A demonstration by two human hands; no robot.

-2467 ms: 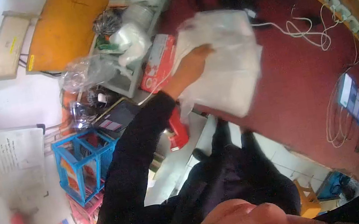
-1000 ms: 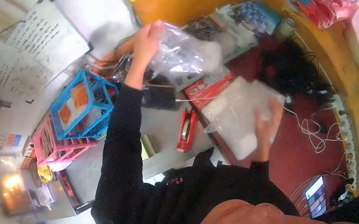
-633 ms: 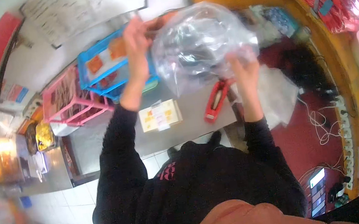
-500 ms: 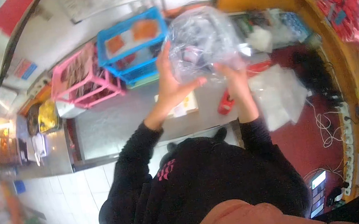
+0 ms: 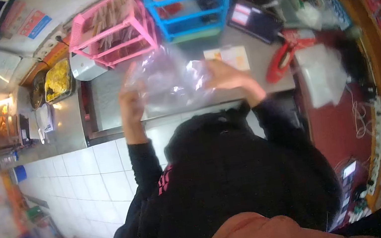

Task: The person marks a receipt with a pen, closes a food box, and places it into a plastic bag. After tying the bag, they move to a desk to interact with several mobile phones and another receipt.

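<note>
A clear plastic bag (image 5: 167,82) hangs between my two hands above the front of the metal counter, its shiny film smeared by motion. My left hand (image 5: 130,98) grips its left side, with the fingers partly behind the film. On the opposite side my right hand (image 5: 227,73) has its fingers closed on the bag's edge. Whether anything is inside the bag I cannot tell. Beyond my right hand, a printed white card (image 5: 235,57) lies on the counter.
A pink rack (image 5: 110,29) and a blue rack (image 5: 189,5) stand behind the counter (image 5: 107,100). Further right are a dark screen device (image 5: 254,20), a red object (image 5: 278,63) and white plastic bags (image 5: 322,77). A yellow-filled tray (image 5: 58,80) sits left.
Both hands have carried the clear bag left and closer to my body, away from the dark device. My view has shifted, so the racks appear further right and higher.
</note>
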